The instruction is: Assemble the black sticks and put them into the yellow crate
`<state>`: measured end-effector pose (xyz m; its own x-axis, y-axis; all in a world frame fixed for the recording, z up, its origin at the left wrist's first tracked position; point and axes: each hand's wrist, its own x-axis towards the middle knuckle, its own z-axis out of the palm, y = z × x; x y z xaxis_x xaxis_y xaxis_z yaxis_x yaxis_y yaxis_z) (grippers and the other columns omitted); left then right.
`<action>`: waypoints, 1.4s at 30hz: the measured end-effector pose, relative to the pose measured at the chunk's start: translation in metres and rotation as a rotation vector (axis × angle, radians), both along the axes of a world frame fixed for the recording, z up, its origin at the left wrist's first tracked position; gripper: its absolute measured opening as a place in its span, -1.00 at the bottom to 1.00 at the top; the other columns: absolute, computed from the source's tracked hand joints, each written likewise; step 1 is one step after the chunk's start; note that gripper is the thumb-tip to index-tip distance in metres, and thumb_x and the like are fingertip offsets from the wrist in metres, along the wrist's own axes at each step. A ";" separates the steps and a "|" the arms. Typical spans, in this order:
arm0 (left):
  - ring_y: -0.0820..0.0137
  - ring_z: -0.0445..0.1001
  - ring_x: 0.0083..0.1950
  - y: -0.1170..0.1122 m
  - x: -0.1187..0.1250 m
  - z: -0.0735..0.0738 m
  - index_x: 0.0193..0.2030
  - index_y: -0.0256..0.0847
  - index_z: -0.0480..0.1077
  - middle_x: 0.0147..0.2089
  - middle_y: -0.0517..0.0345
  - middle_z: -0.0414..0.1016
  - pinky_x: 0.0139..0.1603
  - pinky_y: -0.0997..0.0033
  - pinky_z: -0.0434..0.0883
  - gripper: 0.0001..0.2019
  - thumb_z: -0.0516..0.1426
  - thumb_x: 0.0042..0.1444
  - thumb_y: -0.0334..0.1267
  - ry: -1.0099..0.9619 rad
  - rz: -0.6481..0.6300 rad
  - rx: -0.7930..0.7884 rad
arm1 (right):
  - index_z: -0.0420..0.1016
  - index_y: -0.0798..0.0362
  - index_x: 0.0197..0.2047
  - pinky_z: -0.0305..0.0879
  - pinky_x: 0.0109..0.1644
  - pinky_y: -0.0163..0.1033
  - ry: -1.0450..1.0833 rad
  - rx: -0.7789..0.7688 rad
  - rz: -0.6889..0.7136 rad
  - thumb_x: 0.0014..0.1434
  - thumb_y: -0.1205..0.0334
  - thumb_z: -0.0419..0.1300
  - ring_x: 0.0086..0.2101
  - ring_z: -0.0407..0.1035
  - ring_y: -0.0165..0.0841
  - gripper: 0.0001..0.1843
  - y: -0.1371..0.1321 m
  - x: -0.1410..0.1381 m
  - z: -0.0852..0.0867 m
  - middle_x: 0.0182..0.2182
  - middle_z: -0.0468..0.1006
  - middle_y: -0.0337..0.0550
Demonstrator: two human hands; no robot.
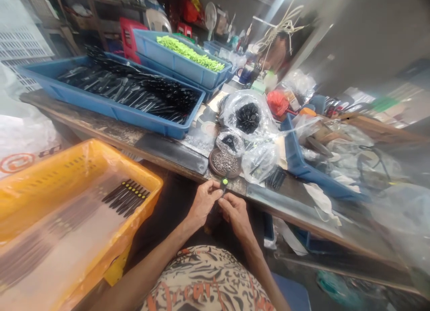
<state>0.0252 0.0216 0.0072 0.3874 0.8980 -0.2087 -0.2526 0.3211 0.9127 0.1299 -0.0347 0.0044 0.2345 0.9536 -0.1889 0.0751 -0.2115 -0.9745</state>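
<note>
Close to the table edge, my left hand (203,202) pinches a small dark plastic piece (224,184) with a bright green round spot. My right hand (237,211) is closed at its lower end, thumb and fingers together. The kind of piece is too small to tell. Just beyond it stands a round brown dish (211,168) filled with small metal screws or pins (225,161). Clear plastic bags surround the dish: a large bag (231,105) and a small bag (239,145) with black parts, and another bag (260,161) at the right.
A blue tray (117,111) of black parts and a blue bin (188,66) of lime-green parts stand on the left of the table (161,161). Below left, a yellow crate (152,181) holds rows of finished-looking black pieces (126,196). Another blue tray (302,167) lies right. A person (277,55) is beyond.
</note>
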 end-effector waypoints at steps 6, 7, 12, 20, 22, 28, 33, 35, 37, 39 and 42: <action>0.54 0.27 -0.48 -0.001 0.001 0.001 -0.43 -0.31 0.36 -0.51 0.26 0.35 -0.47 0.56 0.19 -0.89 0.15 -0.14 -0.32 0.031 -0.016 0.000 | 0.20 0.07 -0.59 -0.12 -0.62 -0.40 0.009 0.017 0.023 0.05 0.05 0.18 -0.69 0.00 -0.57 -0.65 -0.001 0.002 0.000 -0.72 0.17 -0.41; 0.53 0.27 -0.48 -0.001 0.002 0.001 -0.42 -0.31 0.36 -0.51 0.25 0.35 -0.46 0.55 0.20 -0.88 0.15 -0.14 -0.32 0.030 -0.017 0.001 | 0.20 0.07 -0.59 -0.12 -0.62 -0.40 0.014 0.018 0.027 0.05 0.05 0.18 -0.68 0.00 -0.57 -0.64 -0.002 0.002 0.000 -0.72 0.16 -0.41; 0.55 0.24 -0.50 -0.003 0.002 0.002 -0.42 -0.30 0.35 -0.52 0.27 0.34 -0.47 0.56 0.18 -0.89 0.15 -0.14 -0.32 0.035 -0.024 0.009 | 0.20 0.07 -0.58 -0.12 -0.62 -0.40 0.020 -0.003 0.023 0.05 0.02 0.18 -0.68 -0.01 -0.58 -0.64 -0.004 0.003 0.002 -0.72 0.16 -0.41; 0.56 0.23 -0.51 -0.004 0.003 0.006 -0.42 -0.31 0.35 -0.52 0.26 0.33 -0.50 0.57 0.18 -0.88 0.15 -0.14 -0.31 0.014 -0.037 -0.016 | 0.21 0.07 -0.57 -0.13 -0.64 -0.40 0.027 -0.017 0.015 0.02 -0.04 0.20 -0.68 -0.02 -0.58 -0.61 -0.005 0.005 0.001 -0.71 0.17 -0.41; 0.57 0.24 -0.51 -0.004 0.003 0.006 -0.42 -0.31 0.35 -0.52 0.26 0.33 -0.50 0.58 0.19 -0.88 0.15 -0.13 -0.31 0.003 -0.044 -0.019 | 0.20 0.07 -0.58 -0.14 -0.65 -0.40 0.027 -0.015 0.016 0.02 -0.05 0.20 -0.69 -0.02 -0.58 -0.60 -0.005 0.006 -0.002 -0.72 0.16 -0.42; 0.60 0.18 -0.55 -0.004 0.004 0.007 -0.43 -0.31 0.35 -0.54 0.30 0.28 -0.54 0.60 0.15 -0.88 0.16 -0.12 -0.30 -0.014 -0.031 -0.024 | 0.21 0.08 -0.57 -0.13 -0.64 -0.40 0.006 -0.002 0.021 0.03 -0.04 0.19 -0.68 -0.01 -0.57 -0.60 -0.007 0.007 -0.001 -0.70 0.17 -0.40; 0.61 0.17 -0.57 -0.003 0.005 0.008 -0.43 -0.30 0.35 -0.55 0.32 0.26 -0.55 0.60 0.15 -0.87 0.16 -0.12 -0.29 -0.021 -0.020 -0.039 | 0.21 0.07 -0.56 -0.13 -0.63 -0.40 0.009 -0.006 0.030 0.05 -0.04 0.18 -0.68 -0.03 -0.57 -0.61 -0.007 0.005 0.003 -0.71 0.12 -0.41; 0.60 0.19 -0.56 -0.003 0.004 0.008 -0.42 -0.30 0.34 -0.54 0.31 0.28 -0.55 0.60 0.16 -0.87 0.17 -0.13 -0.29 -0.018 -0.030 -0.039 | 0.21 0.07 -0.56 -0.14 -0.64 -0.40 0.004 -0.008 0.031 0.05 -0.05 0.18 -0.68 -0.03 -0.57 -0.61 -0.008 0.004 0.005 -0.71 0.12 -0.41; 0.59 0.20 -0.55 -0.003 0.003 0.008 -0.42 -0.30 0.34 -0.54 0.30 0.29 -0.54 0.59 0.17 -0.86 0.17 -0.13 -0.29 0.000 -0.044 -0.035 | 0.20 0.06 -0.57 -0.15 -0.63 -0.39 0.001 -0.008 0.032 0.05 -0.04 0.18 -0.68 -0.04 -0.57 -0.61 -0.008 0.003 0.007 -0.71 0.11 -0.41; 0.59 0.20 -0.56 -0.003 0.001 0.007 -0.42 -0.30 0.33 -0.55 0.30 0.29 -0.54 0.58 0.17 -0.87 0.16 -0.13 -0.29 0.032 -0.048 -0.025 | 0.19 0.06 -0.57 -0.14 -0.63 -0.39 -0.003 -0.005 0.033 0.05 -0.02 0.18 -0.67 -0.04 -0.56 -0.61 -0.009 0.002 0.010 -0.71 0.11 -0.41; 0.57 0.21 -0.55 -0.001 -0.001 0.006 -0.43 -0.29 0.32 -0.56 0.29 0.28 -0.52 0.57 0.17 -0.90 0.14 -0.10 -0.30 0.084 -0.063 0.028 | 0.21 0.07 -0.57 -0.12 -0.62 -0.38 -0.022 0.001 0.044 0.06 0.00 0.17 -0.66 -0.03 -0.55 -0.63 -0.010 0.003 0.011 -0.70 0.13 -0.40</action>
